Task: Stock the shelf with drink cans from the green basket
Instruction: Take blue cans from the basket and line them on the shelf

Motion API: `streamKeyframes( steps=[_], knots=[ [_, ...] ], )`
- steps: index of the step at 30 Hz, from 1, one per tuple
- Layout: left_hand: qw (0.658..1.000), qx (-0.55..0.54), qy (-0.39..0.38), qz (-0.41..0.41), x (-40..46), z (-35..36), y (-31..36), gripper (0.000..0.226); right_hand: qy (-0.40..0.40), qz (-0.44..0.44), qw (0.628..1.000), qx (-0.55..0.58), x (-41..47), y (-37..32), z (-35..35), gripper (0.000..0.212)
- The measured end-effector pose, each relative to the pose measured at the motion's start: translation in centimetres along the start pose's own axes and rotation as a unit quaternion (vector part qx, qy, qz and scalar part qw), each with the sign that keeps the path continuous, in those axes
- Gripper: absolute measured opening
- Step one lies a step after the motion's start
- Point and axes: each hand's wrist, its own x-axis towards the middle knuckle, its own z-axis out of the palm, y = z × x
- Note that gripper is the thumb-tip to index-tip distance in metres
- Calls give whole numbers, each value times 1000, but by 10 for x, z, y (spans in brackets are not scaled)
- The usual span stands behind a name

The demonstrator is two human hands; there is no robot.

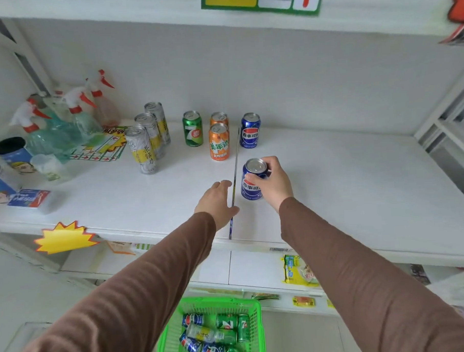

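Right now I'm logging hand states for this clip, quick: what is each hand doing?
Left hand: open, fingers straight, flat on the shelf, holding nothing.
Right hand: grips the blue Pepsi can standing on the shelf.

white shelf (pixel 345 186), 8 cans (pixel 219 141), spray bottles (pixel 64 124)

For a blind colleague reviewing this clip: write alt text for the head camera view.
A person's right hand grips a blue Pepsi can upright on a white shelf, while the left hand rests open beside a thin divider. Behind stand another Pepsi can, two orange cans, a green can and three tall silver cans; below, a green basket holds more cans.
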Motion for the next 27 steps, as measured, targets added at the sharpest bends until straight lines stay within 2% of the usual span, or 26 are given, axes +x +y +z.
streamKeyframes(
  steps=[2, 6, 8, 14, 27],
  knots=[
    [1000, -5, -3, -3, 9, 3, 1, 69, 12, -7, 1000, 9, 5, 3, 3, 51],
    [1000, -10, -3, -13, 26, 12, 0, 69, 3, 10, 999, 41, -1, 21, 11, 73],
    [1000, -12, -8, -20, 32, 16, -1, 69, 0, 32, 998, 52, -8, 34, 17, 77],
    [999, -11, -11, -29, 53, 25, -6, 68, 35, 38, 999, 2, 5, 43, 34, 54],
    [1000, -5, -11, -26, 107, 15, -5, 66, 38, 82, 993, -73, 99, 19, 46, 55]
  ],
)
